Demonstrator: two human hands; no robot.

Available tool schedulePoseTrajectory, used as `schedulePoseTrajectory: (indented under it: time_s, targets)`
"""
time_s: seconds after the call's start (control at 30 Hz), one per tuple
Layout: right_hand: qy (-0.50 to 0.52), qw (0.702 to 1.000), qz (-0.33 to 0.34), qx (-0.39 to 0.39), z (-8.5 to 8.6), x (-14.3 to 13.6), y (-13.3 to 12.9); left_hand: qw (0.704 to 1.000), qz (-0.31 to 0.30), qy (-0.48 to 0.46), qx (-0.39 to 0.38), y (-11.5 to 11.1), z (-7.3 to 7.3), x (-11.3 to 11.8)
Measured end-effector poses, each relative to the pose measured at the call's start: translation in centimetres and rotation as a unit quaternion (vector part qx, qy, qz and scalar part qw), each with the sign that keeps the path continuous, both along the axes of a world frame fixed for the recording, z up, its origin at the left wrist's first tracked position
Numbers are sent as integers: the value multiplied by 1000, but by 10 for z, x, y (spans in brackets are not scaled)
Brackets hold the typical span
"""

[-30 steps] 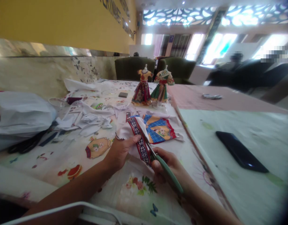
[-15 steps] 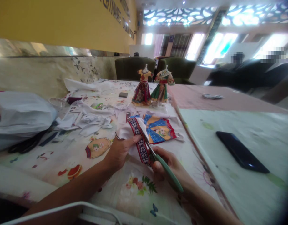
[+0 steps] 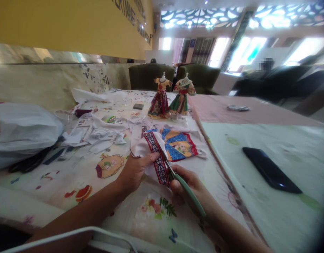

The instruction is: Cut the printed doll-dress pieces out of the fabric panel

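Note:
My left hand pinches white fabric with a patterned red, white and dark border band. In my right hand are green-handled scissors, their blades lying along the band's right edge. How far the blades are apart is hard to tell. Just beyond them lies a blue, yellow and red printed piece on white cloth. A cut-out printed piece rests left of my left hand.
Two small dressed figures stand behind the fabric. White scraps and a white plastic bag are at the left. A black phone lies on the right, below a small bundle.
The scissors' handles have closed slightly in my right hand. My left hand keeps its hold on the fabric, almost unmoved.

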State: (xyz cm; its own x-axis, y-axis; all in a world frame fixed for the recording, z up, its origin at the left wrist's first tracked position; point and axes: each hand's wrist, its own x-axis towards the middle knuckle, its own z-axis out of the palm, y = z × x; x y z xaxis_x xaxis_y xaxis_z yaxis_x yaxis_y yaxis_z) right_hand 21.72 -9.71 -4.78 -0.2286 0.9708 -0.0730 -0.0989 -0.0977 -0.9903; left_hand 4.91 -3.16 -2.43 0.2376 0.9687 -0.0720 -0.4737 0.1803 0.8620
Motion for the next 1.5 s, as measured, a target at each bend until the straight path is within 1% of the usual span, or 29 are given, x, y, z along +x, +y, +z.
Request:
schedulePoseTrajectory:
  time_s: [0.13, 0.47, 0.63, 0.83, 1.07, 1.17, 1.37, 1.5]
  targets:
    - [13, 1000, -1, -3, -2, -1, 1, 1000, -6, 0, -7, -1, 2, 0]
    - [8, 1000, -10, -11, 0, -3, 1, 1000, 15, -3, 11, 2, -2, -1]
    - [3, 1000, 3, 1, -1, -1, 2, 1000, 22, 1, -7, 1, 0, 0]
    - [-3, 1000, 5, 8, -1, 1, 3, 1000, 4, 12, 8, 2, 0, 1]
    - [1, 1000, -4, 4, -2, 1, 1, 1000, 6, 8, 10, 2, -4, 0]
    - [8, 1000, -2, 5, -3, 0, 1, 1000, 2, 8, 9, 1, -4, 0]
    - [10, 1000, 6, 1, -5, -1, 2, 1000, 14, 16, 10, 0, -1, 1]
    - [17, 1000, 2, 6, -5, -2, 2, 1000, 9, 21, 9, 0, -2, 0]
